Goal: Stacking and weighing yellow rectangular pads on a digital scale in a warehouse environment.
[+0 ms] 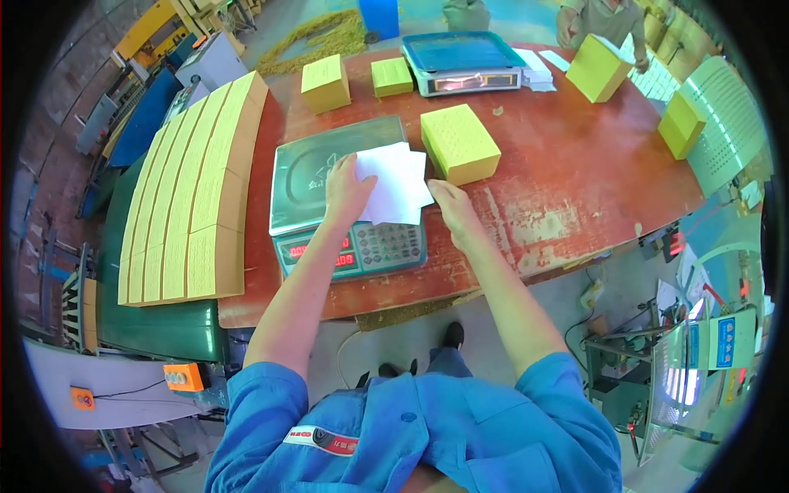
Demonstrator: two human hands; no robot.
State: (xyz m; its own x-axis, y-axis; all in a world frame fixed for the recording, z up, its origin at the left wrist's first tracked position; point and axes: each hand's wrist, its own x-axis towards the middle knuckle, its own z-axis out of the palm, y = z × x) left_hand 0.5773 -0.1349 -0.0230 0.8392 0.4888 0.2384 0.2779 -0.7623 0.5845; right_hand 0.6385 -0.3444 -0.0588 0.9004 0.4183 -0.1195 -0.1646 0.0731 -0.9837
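Several loose white paper sheets (396,185) lie fanned over the right part of a scale's metal plate (300,172). My left hand (349,193) grips their left side, thumb on top. Close to their right edge, my right hand (452,212) has its fingers curled together; whether they pinch anything is hidden. Just beyond that hand, a yellow block (462,146) like pressed stacked paper sits on the red table (534,189). The scale's keypad (393,245) and lit red display (343,260) face me under the sheets.
Long rows of yellow blocks (193,197) stand along the left. Toward the back are a second scale (460,62), single blocks (325,84) and white papers (536,71). Another person's hand (567,33) shows at the far right. A perforated panel (727,123) flanks the table's right side.
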